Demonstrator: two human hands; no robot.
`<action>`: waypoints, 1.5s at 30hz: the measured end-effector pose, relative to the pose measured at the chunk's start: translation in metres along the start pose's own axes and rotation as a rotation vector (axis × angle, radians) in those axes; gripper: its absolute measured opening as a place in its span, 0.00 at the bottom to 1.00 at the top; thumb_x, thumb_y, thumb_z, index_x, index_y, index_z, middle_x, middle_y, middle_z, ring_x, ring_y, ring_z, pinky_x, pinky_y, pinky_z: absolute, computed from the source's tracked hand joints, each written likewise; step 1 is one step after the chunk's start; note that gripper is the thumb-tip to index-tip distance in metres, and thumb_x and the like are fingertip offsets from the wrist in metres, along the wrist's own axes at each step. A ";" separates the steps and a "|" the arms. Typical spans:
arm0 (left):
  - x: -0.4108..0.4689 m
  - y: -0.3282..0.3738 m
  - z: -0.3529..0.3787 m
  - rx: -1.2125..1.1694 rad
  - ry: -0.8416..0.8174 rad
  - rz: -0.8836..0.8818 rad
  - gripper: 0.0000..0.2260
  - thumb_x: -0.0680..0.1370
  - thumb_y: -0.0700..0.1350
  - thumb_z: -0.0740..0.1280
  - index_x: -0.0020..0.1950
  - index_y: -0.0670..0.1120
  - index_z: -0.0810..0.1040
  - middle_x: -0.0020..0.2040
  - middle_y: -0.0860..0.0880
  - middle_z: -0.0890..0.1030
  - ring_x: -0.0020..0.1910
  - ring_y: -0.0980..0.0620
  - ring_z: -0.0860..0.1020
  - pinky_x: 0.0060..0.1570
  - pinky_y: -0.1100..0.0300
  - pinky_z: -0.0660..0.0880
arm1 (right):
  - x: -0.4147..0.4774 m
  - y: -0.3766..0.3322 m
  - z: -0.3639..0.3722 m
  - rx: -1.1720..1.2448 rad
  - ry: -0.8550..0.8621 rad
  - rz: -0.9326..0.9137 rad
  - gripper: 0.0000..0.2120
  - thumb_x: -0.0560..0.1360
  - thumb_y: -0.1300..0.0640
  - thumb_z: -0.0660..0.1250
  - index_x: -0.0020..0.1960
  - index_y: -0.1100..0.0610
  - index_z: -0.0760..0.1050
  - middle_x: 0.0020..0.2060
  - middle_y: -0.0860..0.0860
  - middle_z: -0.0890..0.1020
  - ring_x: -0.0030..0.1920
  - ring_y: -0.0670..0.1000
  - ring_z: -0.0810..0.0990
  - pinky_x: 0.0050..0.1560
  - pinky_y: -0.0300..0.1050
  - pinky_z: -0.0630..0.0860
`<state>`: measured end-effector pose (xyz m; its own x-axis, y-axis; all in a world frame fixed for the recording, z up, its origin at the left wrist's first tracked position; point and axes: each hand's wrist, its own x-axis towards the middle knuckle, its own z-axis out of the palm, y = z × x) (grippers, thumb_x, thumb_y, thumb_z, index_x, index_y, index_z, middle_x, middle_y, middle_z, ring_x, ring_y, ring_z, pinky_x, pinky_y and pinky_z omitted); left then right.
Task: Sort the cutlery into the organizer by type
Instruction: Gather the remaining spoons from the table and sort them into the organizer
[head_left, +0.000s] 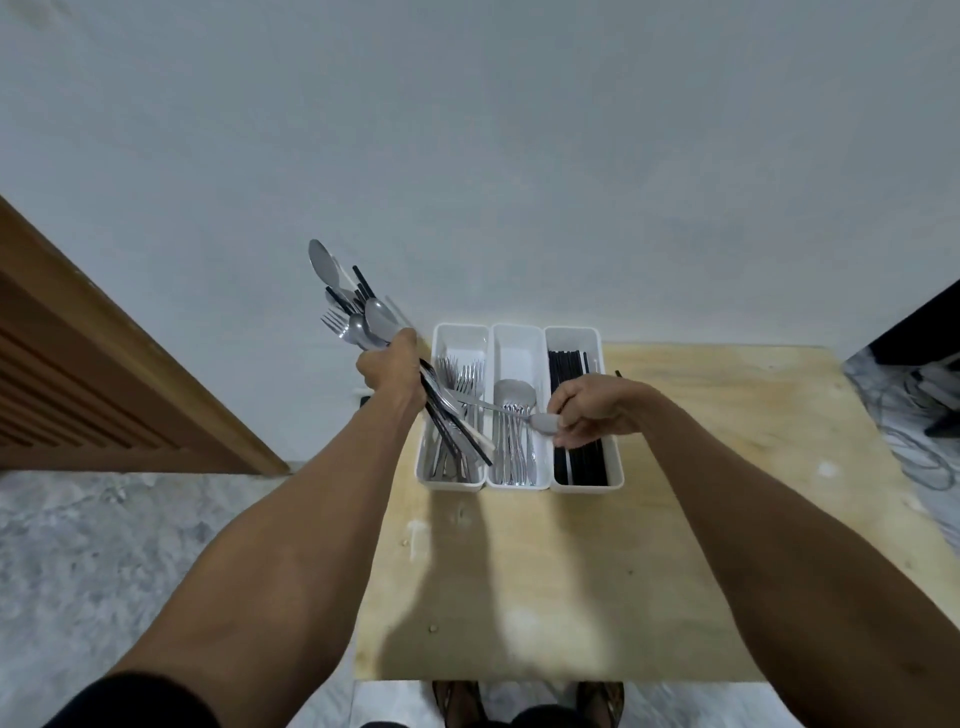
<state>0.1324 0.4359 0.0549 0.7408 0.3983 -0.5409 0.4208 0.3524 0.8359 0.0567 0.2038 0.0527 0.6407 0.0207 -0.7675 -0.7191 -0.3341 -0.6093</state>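
At frame centre the right hand (592, 410) pinched a silver metal spoon (543, 422) by its bowl, over the white three-bin plastic organizer (519, 329). The left hand (389, 374) clenched a mixed bundle of steel cutlery and black chopsticks (358, 312). The spoon probably needed lowering into the middle bin. The bins held forks left, spoons middle, black chopsticks right.

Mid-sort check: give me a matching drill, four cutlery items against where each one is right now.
Items:
1. sorted forks
2. sorted chopsticks
3. mixed bundle
4. single spoon

Places:
A. pinched in the right hand
B. left compartment
C. gripped in the left hand
D. right compartment

Pairs: 1-B, 2-D, 3-C, 4-A
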 end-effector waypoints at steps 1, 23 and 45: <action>0.002 0.002 -0.002 0.001 -0.007 -0.003 0.19 0.68 0.38 0.69 0.59 0.38 0.74 0.44 0.43 0.81 0.36 0.47 0.79 0.35 0.58 0.77 | -0.001 0.000 -0.007 0.008 0.079 -0.018 0.10 0.76 0.75 0.60 0.48 0.63 0.75 0.47 0.65 0.80 0.37 0.56 0.85 0.36 0.46 0.84; -0.012 -0.036 -0.029 0.253 -0.350 -0.056 0.04 0.67 0.32 0.63 0.35 0.40 0.73 0.23 0.48 0.70 0.23 0.51 0.67 0.28 0.59 0.66 | 0.076 -0.028 0.044 -0.818 0.483 -0.485 0.16 0.71 0.72 0.66 0.57 0.61 0.81 0.54 0.58 0.82 0.54 0.57 0.81 0.49 0.45 0.75; -0.033 -0.037 -0.003 0.472 -0.517 0.014 0.18 0.64 0.45 0.74 0.49 0.37 0.78 0.39 0.42 0.75 0.36 0.47 0.72 0.36 0.54 0.70 | 0.024 -0.088 0.033 0.112 0.373 -0.514 0.08 0.76 0.59 0.70 0.39 0.55 0.75 0.33 0.50 0.72 0.32 0.48 0.67 0.28 0.38 0.63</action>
<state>0.0911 0.4123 0.0418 0.8527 -0.0947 -0.5138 0.5051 -0.1022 0.8570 0.1258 0.2648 0.0813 0.9469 -0.1835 -0.2641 -0.3066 -0.2677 -0.9134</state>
